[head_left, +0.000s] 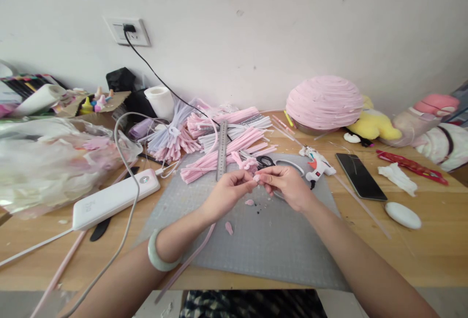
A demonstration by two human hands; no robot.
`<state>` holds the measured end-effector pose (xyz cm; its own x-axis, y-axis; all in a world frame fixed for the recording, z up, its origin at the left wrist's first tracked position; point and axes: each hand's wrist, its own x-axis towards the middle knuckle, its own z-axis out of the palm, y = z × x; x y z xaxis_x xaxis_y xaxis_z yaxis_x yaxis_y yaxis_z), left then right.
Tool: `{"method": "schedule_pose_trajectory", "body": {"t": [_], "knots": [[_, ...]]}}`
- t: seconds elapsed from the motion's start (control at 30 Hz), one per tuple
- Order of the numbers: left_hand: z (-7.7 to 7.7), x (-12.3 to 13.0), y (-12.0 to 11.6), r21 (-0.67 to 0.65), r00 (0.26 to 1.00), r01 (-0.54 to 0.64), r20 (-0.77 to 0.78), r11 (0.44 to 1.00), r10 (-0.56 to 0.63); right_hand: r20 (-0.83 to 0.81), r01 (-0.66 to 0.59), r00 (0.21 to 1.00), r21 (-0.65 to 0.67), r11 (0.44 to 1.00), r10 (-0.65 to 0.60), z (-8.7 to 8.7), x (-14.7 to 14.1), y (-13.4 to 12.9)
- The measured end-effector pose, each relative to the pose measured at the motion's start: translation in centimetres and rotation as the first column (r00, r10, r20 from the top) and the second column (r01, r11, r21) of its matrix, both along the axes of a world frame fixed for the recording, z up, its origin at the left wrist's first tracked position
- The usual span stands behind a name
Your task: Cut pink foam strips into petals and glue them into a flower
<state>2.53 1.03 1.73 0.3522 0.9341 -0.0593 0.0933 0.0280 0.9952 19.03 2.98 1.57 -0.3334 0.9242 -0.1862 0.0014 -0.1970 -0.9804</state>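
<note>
Above the grey cutting mat, my left hand and my right hand meet with fingertips pinched together. Between them is a small pale pink fuzzy piece, partly covered by the fingers. On the mat below lie two small pink pieces, one fuzzy piece near the hands and another pink piece nearer the front. Just behind the hands sit a pink fuzzy cluster and black-handled scissors. A steel ruler rests across bundled pink pipe cleaners.
A glue gun, a phone and a white oval case lie to the right. Behind them stands a pink wrapped dome. Left are a white power bank, its looping cable and a full plastic bag.
</note>
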Motion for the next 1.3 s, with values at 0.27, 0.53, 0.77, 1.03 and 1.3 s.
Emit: {"method": "schedule_pose_trajectory", "body": {"t": [0.27,0.53,0.77,1.03,1.3], "knots": [[-0.6,0.1,0.1,0.151,0.992,-0.025,-0.116,0.988,0.043,0.047,-0.031,0.998,-0.042,0.999,0.033,0.3,0.0,-0.2],[-0.3,0.1,-0.1,-0.209,0.972,0.057,0.234,0.976,-0.007,0.078,0.005,0.997,0.019,1.0,-0.006,0.5,-0.2,-0.4],[-1.0,0.7,-0.3,-0.533,0.861,0.187,0.493,0.825,0.123,0.075,-0.013,0.997,0.027,1.0,0.011,0.2,-0.1,-0.3],[0.0,-1.4,1.7,-0.242,0.989,0.15,0.053,0.959,-0.142,0.356,-0.105,0.93,0.033,0.994,0.087,0.2,1.2,0.8],[0.3,-4.4,2.3,-0.172,0.534,0.661,-0.576,0.73,-0.619,0.727,-0.389,0.659,0.107,0.915,0.195,-1.7,0.7,0.1]]}}
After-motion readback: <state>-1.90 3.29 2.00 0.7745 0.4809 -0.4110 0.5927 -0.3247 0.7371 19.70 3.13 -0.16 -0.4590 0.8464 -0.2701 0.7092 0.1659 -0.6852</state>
